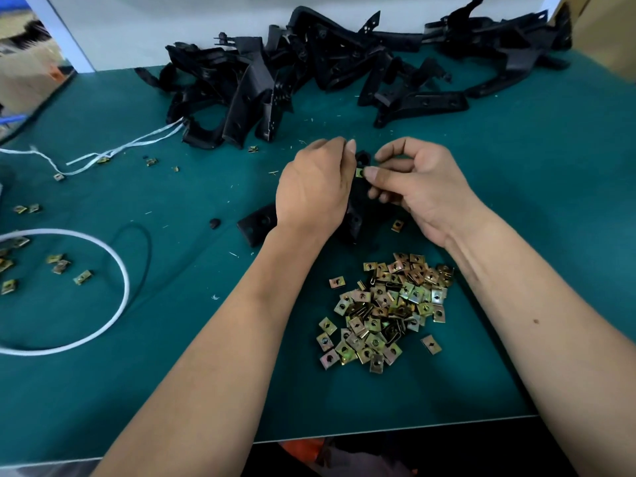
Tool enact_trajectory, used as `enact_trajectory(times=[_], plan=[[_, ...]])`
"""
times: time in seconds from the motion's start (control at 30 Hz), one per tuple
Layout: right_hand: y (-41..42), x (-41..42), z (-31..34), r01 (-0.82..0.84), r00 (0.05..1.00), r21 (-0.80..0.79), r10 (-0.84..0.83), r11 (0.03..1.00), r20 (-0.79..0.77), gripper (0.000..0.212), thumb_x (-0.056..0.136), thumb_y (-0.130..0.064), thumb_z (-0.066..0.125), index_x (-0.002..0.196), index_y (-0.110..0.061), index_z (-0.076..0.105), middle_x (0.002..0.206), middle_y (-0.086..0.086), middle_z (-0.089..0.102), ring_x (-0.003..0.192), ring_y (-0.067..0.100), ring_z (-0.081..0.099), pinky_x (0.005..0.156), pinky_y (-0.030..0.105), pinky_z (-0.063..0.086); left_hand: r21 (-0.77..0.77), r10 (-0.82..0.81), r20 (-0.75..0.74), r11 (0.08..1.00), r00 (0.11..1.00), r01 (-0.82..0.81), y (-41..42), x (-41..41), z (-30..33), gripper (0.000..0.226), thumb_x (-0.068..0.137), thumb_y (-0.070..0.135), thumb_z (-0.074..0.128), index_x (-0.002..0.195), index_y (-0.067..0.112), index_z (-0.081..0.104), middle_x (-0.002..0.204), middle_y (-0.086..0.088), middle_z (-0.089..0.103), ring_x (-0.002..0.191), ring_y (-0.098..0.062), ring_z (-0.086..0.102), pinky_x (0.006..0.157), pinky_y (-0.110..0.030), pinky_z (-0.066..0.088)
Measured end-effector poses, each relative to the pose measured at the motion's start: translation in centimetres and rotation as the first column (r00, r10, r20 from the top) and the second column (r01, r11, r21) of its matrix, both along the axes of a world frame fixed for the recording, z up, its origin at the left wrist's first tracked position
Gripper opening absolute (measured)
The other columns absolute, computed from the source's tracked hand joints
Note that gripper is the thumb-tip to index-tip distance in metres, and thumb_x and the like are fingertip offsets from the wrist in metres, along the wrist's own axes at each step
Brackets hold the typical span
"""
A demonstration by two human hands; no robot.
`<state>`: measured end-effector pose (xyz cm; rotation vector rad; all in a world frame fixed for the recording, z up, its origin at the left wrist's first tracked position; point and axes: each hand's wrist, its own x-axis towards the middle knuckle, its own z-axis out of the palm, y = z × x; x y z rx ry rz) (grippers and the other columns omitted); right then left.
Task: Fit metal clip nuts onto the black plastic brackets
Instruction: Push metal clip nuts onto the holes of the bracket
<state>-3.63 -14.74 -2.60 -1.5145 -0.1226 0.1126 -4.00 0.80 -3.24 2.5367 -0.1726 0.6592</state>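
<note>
Left hand (311, 187) gripping black bracket (256, 223), fingers curled round its upper part; bracket's flat lower end sticking out left below the wrist, resting on green mat (206, 339). Right hand (418, 187) pinching one clip nut (360, 172) between thumb and forefinger, held right against the bracket's top end, between the two hands. Whether nut is seated on the bracket: cannot tell, hands cover the joint.

Pile of clip nuts (385, 311) on mat near the front edge, between the forearms. One loose nut (397, 225) just beside right wrist. More stray nuts (58, 265) scattered far left, some inside a white cord loop (120, 266). Black cord (146, 242) curving next to that loop. White string (137, 141) trailing from the left edge toward the bracket heap.

Heap of brackets (309, 74) stacked along back of mat against white wall (172, 25). Cardboard box (27, 74) at far left, off the mat.
</note>
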Motion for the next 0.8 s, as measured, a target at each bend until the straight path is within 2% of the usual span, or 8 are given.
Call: enact_trajectory(times=[0.13,0.27,0.37,0.5,0.57,0.67,0.7,0.8], plan=[[-1.7,0.2,0.3,0.013,0.995,-0.317,0.02,0.948,0.101,0.015,0.089,-0.011,0.078,0.097,-0.007,0.066,0.073,0.007,0.075,0.06,0.017,0.065,0.054,0.025,0.049,0.05,0.012,-0.001,0.999,1.0,-0.012,0.2,0.1,-0.4,0.04,0.109,0.04,0.038,0.078,0.015,0.039,0.078,-0.003,0.05,0.069,-0.031,0.044,0.061,-0.038,0.031],[-4.5,0.2,1.6,-0.143,0.96,-0.747,0.275,0.65,0.056,0.017,0.075,-0.029,0.091,0.084,-0.023,0.078,0.075,-0.006,0.075,0.06,-0.002,0.06,0.061,0.014,0.046,0.028,0.099,-0.04,0.995,0.994,-0.098,1.0,0.3,-0.9,0.045,0.109,0.04,0.036,0.076,0.012,0.043,0.077,-0.005,0.051,0.067,-0.033,0.046,0.061,-0.038,0.03],[-4.2,0.1,1.8,-0.233,0.907,-0.86,0.421,0.455,-0.024,0.014,0.076,-0.026,0.09,0.078,-0.027,0.077,0.067,-0.019,0.07,0.056,-0.005,0.056,0.053,0.007,0.039,0.013,0.134,-0.034,0.991,0.99,-0.134,1.0,0.2,-1.0,0.046,0.109,0.04,0.036,0.075,0.011,0.045,0.075,-0.004,0.051,0.066,-0.031,0.047,0.06,-0.037,0.03],[-3.7,0.7,2.2,-0.163,0.909,-0.918,0.416,0.363,0.003,0.018,0.079,-0.026,0.088,0.071,-0.029,0.072,0.067,-0.027,0.067,0.063,-0.008,0.059,0.057,0.013,0.039,-0.025,0.157,-0.031,0.987,0.987,-0.157,1.0,0.2,-1.0,0.046,0.109,0.04,0.037,0.074,0.01,0.045,0.069,0.0,0.047,0.061,-0.027,0.044,0.057,-0.035,0.028],[-3.5,1.0,2.1,-0.12,0.925,-0.887,0.374,0.446,0.062,0.017,0.081,-0.023,0.087,0.073,-0.026,0.072,0.07,-0.018,0.071,0.063,-0.003,0.064,0.062,0.02,0.047,-0.056,0.182,-0.037,0.981,0.983,-0.184,1.1,0.4,-0.9,0.047,0.109,0.041,0.038,0.074,0.01,0.046,0.065,0.004,0.042,0.057,-0.023,0.04,0.057,-0.035,0.028],[-1.9,0.7,1.2,-0.064,0.956,-0.538,0.206,0.841,0.208,0.014,0.085,-0.01,0.082,0.082,-0.015,0.069,0.07,0.0,0.072,0.063,0.012,0.067,0.065,0.027,0.056,-0.107,0.219,-0.036,0.969,0.975,-0.222,1.2,0.7,-0.8,0.046,0.108,0.04,0.04,0.073,0.011,0.045,0.062,0.008,0.039,0.058,-0.024,0.041,0.06,-0.035,0.028],[-1.3,0.6,0.8,-0.027,0.96,-0.399,0.136,0.916,0.246,0.013,0.086,-0.006,0.08,0.085,-0.013,0.07,0.073,0.0,0.072,0.067,0.013,0.067,0.068,0.026,0.056,-0.124,0.225,-0.029,0.966,0.974,-0.227,1.3,0.7,-0.7,0.046,0.108,0.039,0.04,0.072,0.011,0.044,0.062,0.008,0.039,0.059,-0.025,0.041,0.06,-0.035,0.028],[0.1,0.0,-0.5,-0.032,0.963,-0.251,0.097,0.967,0.251,0.017,0.085,0.0,0.078,0.09,-0.016,0.074,0.085,0.001,0.074,0.08,0.011,0.068,0.081,0.027,0.057,-0.139,0.247,-0.014,0.959,0.969,-0.246,1.4,0.8,-0.6,0.044,0.108,0.039,0.039,0.074,0.012,0.045,0.066,0.004,0.044,0.065,-0.028,0.044,0.062,-0.036,0.029]])
